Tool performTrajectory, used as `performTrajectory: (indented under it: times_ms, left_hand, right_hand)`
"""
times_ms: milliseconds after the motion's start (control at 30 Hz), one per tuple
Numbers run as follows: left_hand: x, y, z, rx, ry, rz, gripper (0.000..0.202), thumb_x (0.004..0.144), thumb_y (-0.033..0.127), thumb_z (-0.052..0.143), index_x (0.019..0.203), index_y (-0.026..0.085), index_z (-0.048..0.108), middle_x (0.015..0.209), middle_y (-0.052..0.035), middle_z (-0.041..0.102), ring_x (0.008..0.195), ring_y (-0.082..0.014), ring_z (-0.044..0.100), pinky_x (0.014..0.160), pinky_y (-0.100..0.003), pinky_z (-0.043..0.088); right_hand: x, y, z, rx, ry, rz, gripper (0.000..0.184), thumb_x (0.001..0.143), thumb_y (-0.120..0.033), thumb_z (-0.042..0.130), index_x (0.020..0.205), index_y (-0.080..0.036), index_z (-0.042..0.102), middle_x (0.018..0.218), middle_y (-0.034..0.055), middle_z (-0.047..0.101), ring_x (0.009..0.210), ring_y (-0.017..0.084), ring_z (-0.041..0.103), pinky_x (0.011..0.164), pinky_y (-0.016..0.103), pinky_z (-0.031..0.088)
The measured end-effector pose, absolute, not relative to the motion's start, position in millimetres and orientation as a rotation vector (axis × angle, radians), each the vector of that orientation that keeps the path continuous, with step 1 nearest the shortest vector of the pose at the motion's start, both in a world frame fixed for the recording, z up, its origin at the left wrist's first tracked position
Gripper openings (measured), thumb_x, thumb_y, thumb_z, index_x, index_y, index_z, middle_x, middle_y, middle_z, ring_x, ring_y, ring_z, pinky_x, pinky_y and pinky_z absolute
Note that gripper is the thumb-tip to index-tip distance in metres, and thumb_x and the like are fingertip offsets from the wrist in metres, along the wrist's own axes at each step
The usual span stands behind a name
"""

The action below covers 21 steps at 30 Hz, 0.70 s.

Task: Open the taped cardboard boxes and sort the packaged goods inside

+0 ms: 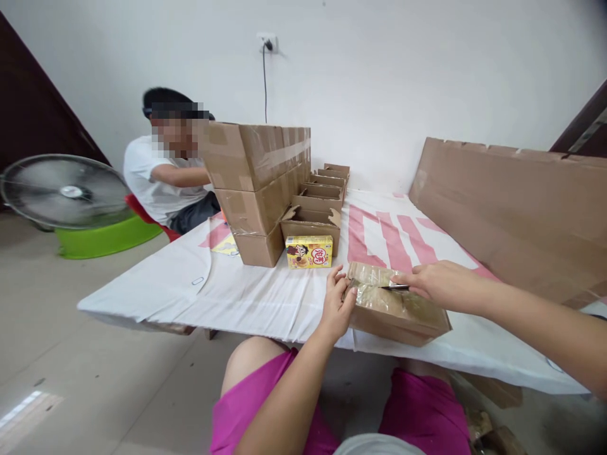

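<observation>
A taped cardboard box (401,322) lies near the table's front edge, with clear shiny tape over its top. My left hand (338,304) holds the box's left end, its thumb at the corner and its fingers slightly curled. In my right hand (429,283) is a thin dark knife (394,287), gripped with the blade pointing left along the middle seam of the box top. Its handle is mostly hidden by my fingers. Just beyond my left hand a yellow printed snack box (309,252) stands upright against an open cardboard carton (313,221).
Stacked taped cartons (256,208) form a wall at the left, with a row of open cartons (322,189) beside it. A large cardboard sheet (512,215) leans at the right. Another person (156,170) sits behind the stack, near a fan (66,191).
</observation>
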State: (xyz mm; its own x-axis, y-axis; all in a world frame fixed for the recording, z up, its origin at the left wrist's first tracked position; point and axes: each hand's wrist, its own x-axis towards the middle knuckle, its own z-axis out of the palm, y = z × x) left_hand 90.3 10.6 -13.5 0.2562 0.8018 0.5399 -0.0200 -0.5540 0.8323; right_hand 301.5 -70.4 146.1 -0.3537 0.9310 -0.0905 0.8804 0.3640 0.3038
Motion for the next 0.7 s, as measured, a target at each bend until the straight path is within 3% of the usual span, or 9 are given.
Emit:
performTrajectory:
  times_ms: [167,467,567,700]
  left_hand:
    - [95,6,-11,1.840,0.718,1.344,0.024,0.091,0.038,0.049,0.080,0.018,0.056,0.137,-0.0134,0.038,0.124,-0.0295,0.045,0.105,-0.049,0.039]
    - [96,7,-10,1.846,0.745,1.304,0.026,0.091,0.039,0.051,0.077,0.018,0.057,0.143,-0.0114,0.033,0.122,-0.0272,0.047,0.104,-0.047,0.040]
    - [98,7,-11,1.839,0.697,1.287,0.029,0.092,0.043,0.050,0.080,0.018,0.059,0.135,-0.0123,0.041,0.127,-0.0277,0.045,0.107,-0.045,0.038]
    - [102,7,-14,1.735,0.573,1.275,0.036,0.092,0.052,0.049,0.101,0.020,0.063,0.127,-0.0120,0.050,0.136,-0.0289,0.038,0.112,-0.047,0.033]
  right_hand:
    - [309,-81,155,1.605,2.398,0.223,0.040,0.088,-0.023,0.047,0.122,-0.031,0.067,0.076,0.0043,0.070,0.062,0.016,0.063,0.052,0.026,0.031]
    - [349,-107,146,1.763,2.306,0.138,0.038,0.083,-0.023,0.051,0.113,-0.034,0.072,0.067,0.0039,0.068,0.056,0.019,0.062,0.050,0.028,0.033]
    - [367,-121,151,1.825,2.250,0.009,0.037,0.086,-0.027,0.051,0.115,-0.038,0.071,0.075,0.0033,0.072,0.059,0.020,0.064,0.050,0.028,0.035]
    - [378,-130,163,1.928,2.307,0.028,0.039,0.091,-0.035,0.044,0.122,-0.036,0.067,0.094,0.0036,0.075,0.074,0.024,0.069,0.058,0.032,0.045]
